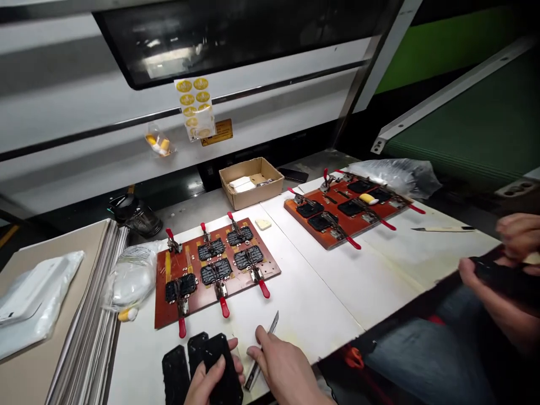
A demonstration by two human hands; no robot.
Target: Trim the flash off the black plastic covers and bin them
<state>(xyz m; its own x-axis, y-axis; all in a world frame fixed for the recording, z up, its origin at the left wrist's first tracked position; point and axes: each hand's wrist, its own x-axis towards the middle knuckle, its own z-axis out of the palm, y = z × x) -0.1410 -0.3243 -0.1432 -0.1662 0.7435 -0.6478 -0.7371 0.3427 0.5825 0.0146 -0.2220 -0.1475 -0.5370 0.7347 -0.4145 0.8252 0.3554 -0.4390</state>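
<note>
At the bottom centre of the frame, the person's left hand (213, 381) curls around a black rubbery slab (225, 365), fingers wrapped on its edge and thumb across its face, tilting it up off the bench (304, 315). The right hand (287, 368) comes in from the bottom edge just beside it, with the fingers (264, 342) pinched on a craft knife (262, 350), whose narrow blade points up and away from the person. The two hands are close together, and the knife's lower end sits near the slab. Two more black slabs (175, 375) lie just left of the left hand, their lower ends running out of the frame.

Directly ahead of the hands, a strip of white bench separates them from a red-brown fixture board (217, 275), whose red-handled toggle clamps (224, 307) point toward the person. The nearest clamp handle stops a little above the slabs. A second board (346, 211) sits further up and right. To the left, the bench edge meets a tall stack of sheets (88, 315). A cardboard box (251, 183) stands beyond the first board. At the right edge of the frame, a co-worker's hands (502, 264) grip another black slab (506, 281) over their lap, well apart from the person's own
</note>
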